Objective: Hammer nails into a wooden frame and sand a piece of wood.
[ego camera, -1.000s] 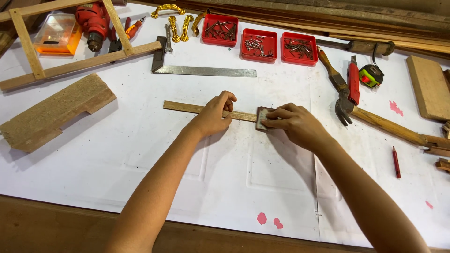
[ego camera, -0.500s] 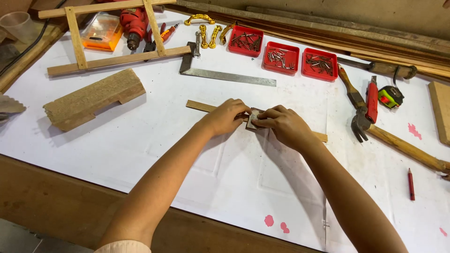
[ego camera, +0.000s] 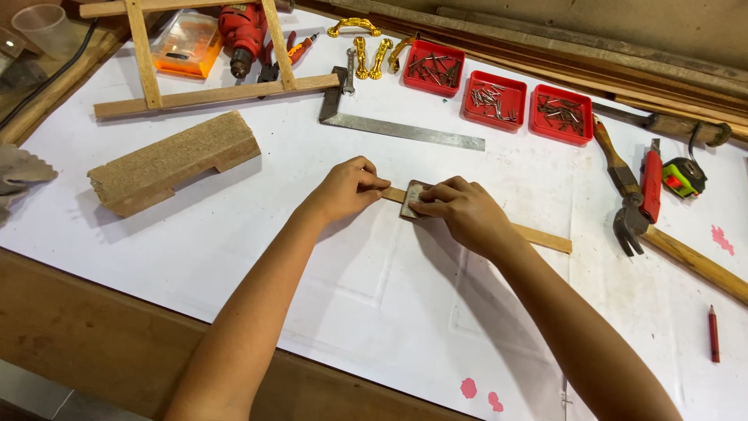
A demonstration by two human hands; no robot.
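A thin wooden strip [ego camera: 545, 236] lies flat on the white paper sheet [ego camera: 327, 265] covering the bench. My left hand [ego camera: 343, 189] pinches the strip's left end against the sheet. My right hand [ego camera: 456, 212] presses a small folded piece of sandpaper [ego camera: 411, 200] onto the strip just right of the left hand. Most of the strip's left part is hidden under both hands; its right end sticks out past my right wrist.
Behind the hands lie a steel try square [ego camera: 405, 129], three red trays of nails [ego camera: 495, 100] and brass handles [ego camera: 366, 47]. A wood block [ego camera: 171, 160] and a wooden frame [ego camera: 202, 93] are left. A hammer [ego camera: 670, 242], tape measure [ego camera: 684, 176] and red pencil [ego camera: 713, 333] are right.
Both hands and the sandpaper have kept to the strip's left part, the sandpaper shifting slightly along it. The camera view has drifted, so the bench appears shifted right.
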